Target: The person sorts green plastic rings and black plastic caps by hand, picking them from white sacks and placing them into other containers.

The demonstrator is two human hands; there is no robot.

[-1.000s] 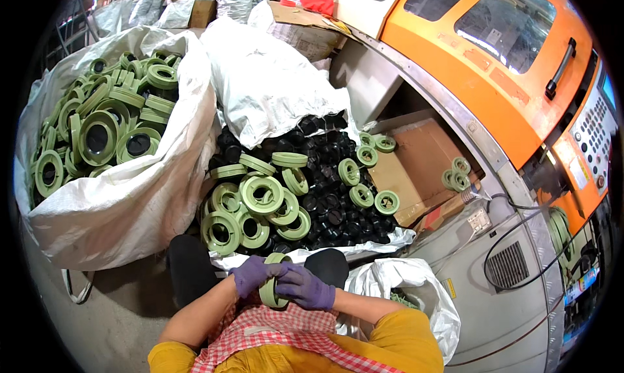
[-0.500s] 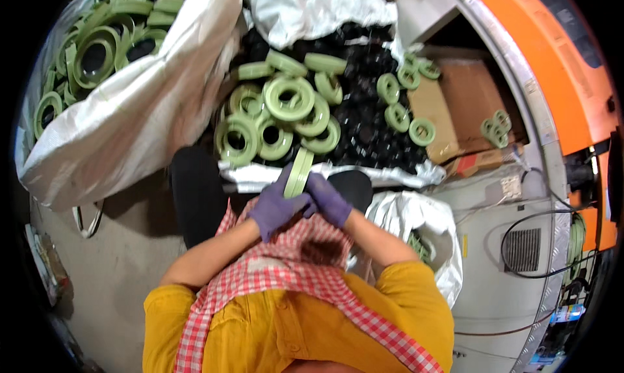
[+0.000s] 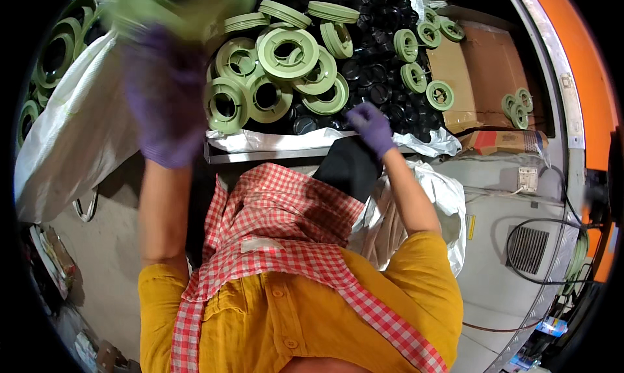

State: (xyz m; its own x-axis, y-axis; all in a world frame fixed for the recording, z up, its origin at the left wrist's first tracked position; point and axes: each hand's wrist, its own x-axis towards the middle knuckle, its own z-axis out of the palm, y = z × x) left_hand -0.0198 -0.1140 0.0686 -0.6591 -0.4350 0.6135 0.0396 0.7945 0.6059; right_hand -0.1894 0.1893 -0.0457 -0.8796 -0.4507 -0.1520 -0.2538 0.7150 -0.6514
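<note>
My left hand (image 3: 162,97), in a purple glove, is raised at the upper left and smeared by motion. It grips a pale green flanged ring (image 3: 214,6), also blurred. My right hand (image 3: 372,129), gloved alike, is above the tray's front edge with its fingers curled together beside the black round caps (image 3: 374,80). Whatever those fingers may hold is too small to make out. Several similar green rings (image 3: 312,53) lie heaped on the caps between my hands. A checked red apron (image 3: 279,197) covers my lap.
A large white sack (image 3: 91,126) of green rings (image 3: 55,54) stands at left. Smaller green rings (image 3: 440,95) lie by brown cardboard (image 3: 487,74) at right. A white bag (image 3: 439,191) sits beside my right arm, and a black cable (image 3: 520,266) loops over the grey cabinet (image 3: 487,243).
My hands have parted from around the green ring at my lap. The left hand has swung up and left with the ring; the right has moved forward and right to the caps.
</note>
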